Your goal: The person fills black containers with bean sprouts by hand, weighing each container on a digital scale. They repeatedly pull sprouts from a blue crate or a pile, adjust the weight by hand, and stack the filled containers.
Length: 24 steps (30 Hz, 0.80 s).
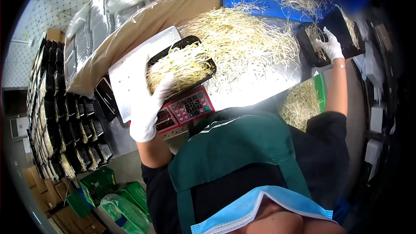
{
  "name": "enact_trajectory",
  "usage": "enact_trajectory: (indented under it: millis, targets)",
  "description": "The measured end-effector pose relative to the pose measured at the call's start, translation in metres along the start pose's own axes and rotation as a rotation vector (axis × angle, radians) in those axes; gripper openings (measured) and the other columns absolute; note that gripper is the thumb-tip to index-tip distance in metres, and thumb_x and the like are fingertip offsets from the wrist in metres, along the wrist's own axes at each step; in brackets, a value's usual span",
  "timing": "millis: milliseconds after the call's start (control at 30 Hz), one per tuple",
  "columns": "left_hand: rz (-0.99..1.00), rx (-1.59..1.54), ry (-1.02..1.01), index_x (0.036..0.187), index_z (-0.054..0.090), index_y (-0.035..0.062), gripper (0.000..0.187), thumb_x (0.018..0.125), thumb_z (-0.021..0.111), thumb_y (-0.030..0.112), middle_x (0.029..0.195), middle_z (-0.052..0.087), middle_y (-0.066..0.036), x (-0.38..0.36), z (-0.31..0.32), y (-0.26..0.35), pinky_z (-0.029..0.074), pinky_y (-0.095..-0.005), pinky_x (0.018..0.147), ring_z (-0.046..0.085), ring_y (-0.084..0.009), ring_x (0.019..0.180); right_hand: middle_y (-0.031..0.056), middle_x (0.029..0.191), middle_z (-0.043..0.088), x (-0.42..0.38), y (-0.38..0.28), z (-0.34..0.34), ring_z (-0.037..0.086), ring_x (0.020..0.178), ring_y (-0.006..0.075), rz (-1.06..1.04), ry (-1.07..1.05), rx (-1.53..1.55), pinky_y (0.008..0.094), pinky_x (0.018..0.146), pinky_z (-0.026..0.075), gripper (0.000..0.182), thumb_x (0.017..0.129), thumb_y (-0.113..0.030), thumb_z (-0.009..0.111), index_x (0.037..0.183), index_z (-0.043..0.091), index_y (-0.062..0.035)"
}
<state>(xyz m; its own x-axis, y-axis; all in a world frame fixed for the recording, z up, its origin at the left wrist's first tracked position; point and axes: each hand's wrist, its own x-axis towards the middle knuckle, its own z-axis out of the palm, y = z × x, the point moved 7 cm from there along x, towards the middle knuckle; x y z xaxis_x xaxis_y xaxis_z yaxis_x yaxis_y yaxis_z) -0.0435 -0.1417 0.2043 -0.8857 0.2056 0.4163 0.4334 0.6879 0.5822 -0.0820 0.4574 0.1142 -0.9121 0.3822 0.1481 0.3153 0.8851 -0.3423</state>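
Note:
My left hand, in a white glove, grips the left end of a black plastic tray heaped with bean sprouts. Its thumb lies along the near side of the sprouts and its fingers reach around the far left side. The tray rests on the white plate of a scale with a red keypad. Far to the right, my right hand, also gloved, reaches over another black tray holding some sprouts. Thumb and forefinger are apart there, touching or just above the sprouts.
Loose sprouts cover the metal table, beside a blue crate. Clear plastic trays fill a lined box behind the scale. Filled black trays are stacked at left. More sprouts sit in a green container below.

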Motion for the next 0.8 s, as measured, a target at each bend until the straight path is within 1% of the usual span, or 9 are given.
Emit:
enact_trajectory:
  millis: [100,133,233,300,467,567,633,700,800]
  targets:
    - [-0.182,-0.576,0.27,0.138,0.041,-0.0001,0.054,0.09,0.062,0.014,0.142,0.041,-0.016,-0.028,-0.015,-0.026,0.034,-0.0392,0.108,0.04,-0.0259,0.132,0.0193,0.123,0.059,-0.075,-0.056,-0.004,0.06,0.109,0.0301,-0.264,0.225,0.12,0.033,0.097,0.044,0.044,0.082,-0.01,0.064,0.124,0.056,-0.0012]
    - [-0.214,-0.611,0.346,0.135,0.041,-0.0038,0.049,0.091,0.057,0.009,0.133,0.05,-0.019,-0.041,-0.024,-0.048,0.035,-0.038,0.107,0.048,-0.0269,0.124,0.0205,0.119,0.059,-0.104,-0.077,0.025,0.059,0.11,0.0298,-0.212,0.117,0.597,0.0347,0.098,0.043,0.048,0.079,-0.011,0.065,0.124,0.054,0.0029]
    - [-0.384,-0.6,0.54,0.136,0.04,-0.0063,0.046,0.097,0.052,0.015,0.133,0.05,-0.016,-0.064,-0.043,-0.061,0.04,-0.035,0.102,0.053,-0.0218,0.116,0.0212,0.146,0.033,-0.197,-0.159,0.103,0.034,0.133,0.0359,-0.647,-0.076,0.189,0.0471,0.111,0.02,0.095,0.069,-0.041,0.071,0.145,0.028,-0.0032]
    - [-0.443,-0.485,0.591,0.132,0.046,-0.0064,0.042,0.097,0.051,0.017,0.124,0.055,-0.016,-0.064,-0.051,-0.058,0.042,-0.0338,0.1,0.054,-0.0196,0.112,0.0185,0.151,0.025,-0.209,-0.183,0.147,0.027,0.136,0.0369,-0.681,-0.299,0.088,0.0538,0.112,0.011,0.095,0.071,-0.05,0.069,0.146,0.028,-0.0078]
    - [-0.408,-0.552,0.686,0.133,0.044,-0.0052,0.04,0.097,0.049,0.01,0.124,0.055,-0.015,-0.073,-0.072,-0.085,0.042,-0.0322,0.099,0.054,-0.0187,0.112,0.0132,0.147,0.035,-0.119,-0.242,0.137,0.036,0.13,0.0346,-0.588,-0.074,-0.274,0.0506,0.106,0.027,0.06,0.08,-0.04,0.065,0.132,0.05,-0.0142]
    - [-0.387,-0.452,0.809,0.136,0.039,-0.0048,0.045,0.096,0.052,0.011,0.123,0.054,-0.014,-0.103,-0.118,-0.104,0.041,-0.0305,0.1,0.054,-0.0179,0.111,0.0193,0.123,0.059,-0.111,-0.258,0.086,0.058,0.112,0.0347,-0.821,0.099,0.356,0.0402,0.094,0.046,0.027,0.088,-0.014,0.06,0.113,0.065,-0.0079]
    - [-0.457,-0.34,0.747,0.134,0.041,-0.0037,0.045,0.093,0.055,0.01,0.121,0.054,-0.011,-0.109,-0.115,-0.11,0.04,-0.0281,0.099,0.052,-0.0162,0.11,0.0202,0.121,0.06,-0.118,-0.248,0.106,0.057,0.115,0.0318,-0.606,-0.079,0.959,0.0391,0.098,0.046,0.024,0.093,-0.015,0.055,0.112,0.065,-0.0046]
    - [-0.292,-0.422,0.547,0.12,0.052,0.0022,0.036,0.089,0.062,0.017,0.108,0.056,-0.005,-0.085,-0.078,-0.093,0.045,-0.0274,0.085,0.053,-0.014,0.095,0.0183,0.128,0.056,-0.129,-0.277,0.106,0.052,0.121,0.0297,-0.687,-0.03,0.963,0.0391,0.102,0.042,0.029,0.095,-0.013,0.051,0.12,0.061,-0.0021]
    - [-0.424,-0.38,-0.034,0.118,0.056,-0.0011,0.054,0.08,0.075,0.031,0.112,0.06,-0.019,-0.053,0.01,-0.067,0.048,-0.0367,0.083,0.058,-0.0248,0.099,0.0146,0.149,0.032,-0.122,-0.359,0.079,0.036,0.135,0.0262,-0.414,-0.361,1.302,0.0396,0.112,0.025,0.074,0.091,-0.043,0.055,0.146,0.026,-0.0029]
